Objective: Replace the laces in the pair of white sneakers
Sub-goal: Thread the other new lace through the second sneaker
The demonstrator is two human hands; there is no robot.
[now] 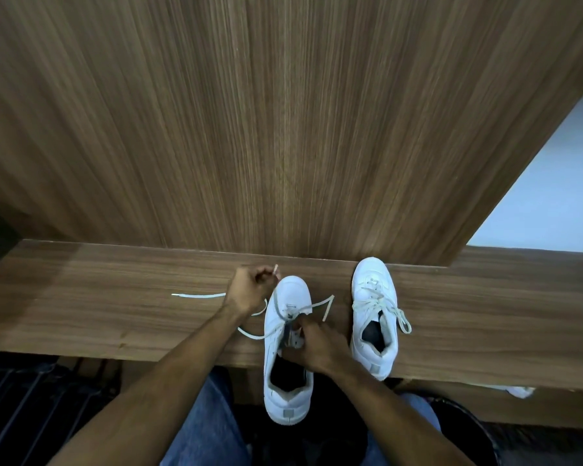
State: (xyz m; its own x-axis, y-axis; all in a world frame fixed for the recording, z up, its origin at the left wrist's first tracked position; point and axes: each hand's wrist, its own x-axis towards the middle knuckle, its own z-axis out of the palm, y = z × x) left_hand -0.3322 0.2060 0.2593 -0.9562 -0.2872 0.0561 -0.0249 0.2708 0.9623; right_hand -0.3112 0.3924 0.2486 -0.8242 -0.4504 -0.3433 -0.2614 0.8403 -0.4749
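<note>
Left hand (248, 290): we pinch a flat white lace (276, 299) by its tip.
Right hand (312, 344): curled, gripping the near sneaker (285, 375) at its tongue.
Near sneaker: smooth white, heel overhanging the wood-grain ledge (115, 297).
Second sneaker (374, 314): laced, just right.
Writing: we can read none.

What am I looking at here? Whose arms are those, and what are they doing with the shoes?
This one picture comes from a camera worn on a person's head, looking down, so the arms are that person's own. Two white sneakers sit on a wooden shelf. The near sneaker is being laced: the left hand pinches the tip of its lace and pulls it up, while the right hand grips the shoe by its tongue. The far sneaker on the right already has a lace tied in it.
</note>
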